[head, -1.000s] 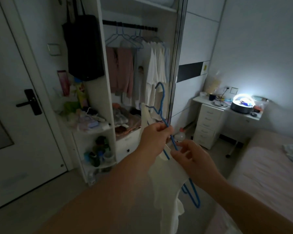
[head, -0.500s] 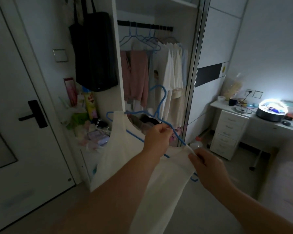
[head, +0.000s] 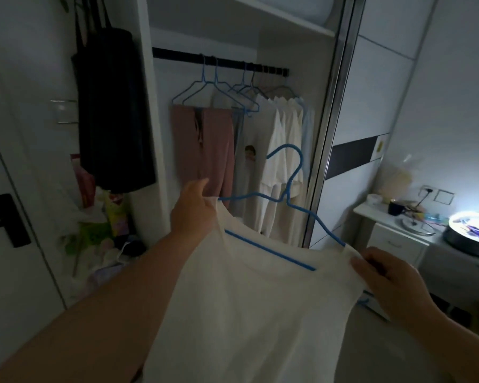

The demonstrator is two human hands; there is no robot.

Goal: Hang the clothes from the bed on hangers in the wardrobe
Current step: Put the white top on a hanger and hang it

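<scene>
- At the far left, a black bag (head: 114, 106) hangs on the wardrobe (head: 147, 111) side.
- Her left hand (head: 194, 211) pinches the left shoulder of the white top (head: 246, 313).
- Between the hands, the blue hanger (head: 291, 186) sits threaded through the top's neckline, hook upright, before the rail (head: 221, 62) of hung clothes.
- Her right hand (head: 393, 280) grips the top's right shoulder, fingers curled over cloth.

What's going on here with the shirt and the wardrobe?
A person is holding a white top on a blue hanger in front of the open wardrobe. The left hand grips one shoulder, the right hand the other. The hanger is not yet on the rail, where other clothes already hang.
</scene>
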